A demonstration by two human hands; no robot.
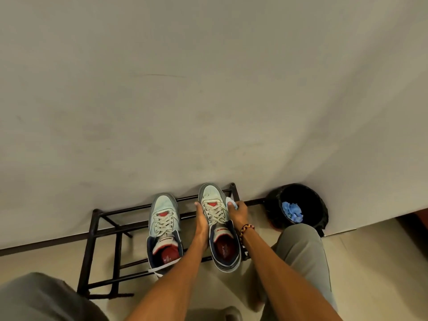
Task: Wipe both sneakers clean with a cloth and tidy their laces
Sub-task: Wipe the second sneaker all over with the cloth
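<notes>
Two pale sneakers with red tongues and off-white laces stand side by side on a dark metal shoe rack [105,228], toes toward the wall. My left hand [201,222] grips the left side of the right sneaker [212,195], thumb near the laces. My right hand [239,210] presses a small light-blue cloth [232,202] against that sneaker's right side near the toe. The left sneaker [164,218] stands untouched, a loose lace end trailing by its heel.
A black bin [298,198] with crumpled blue cloth [292,212] inside sits in the corner right of the rack. A plain wall rises right behind the rack. My knees frame the view at lower left and right. The floor is pale tile.
</notes>
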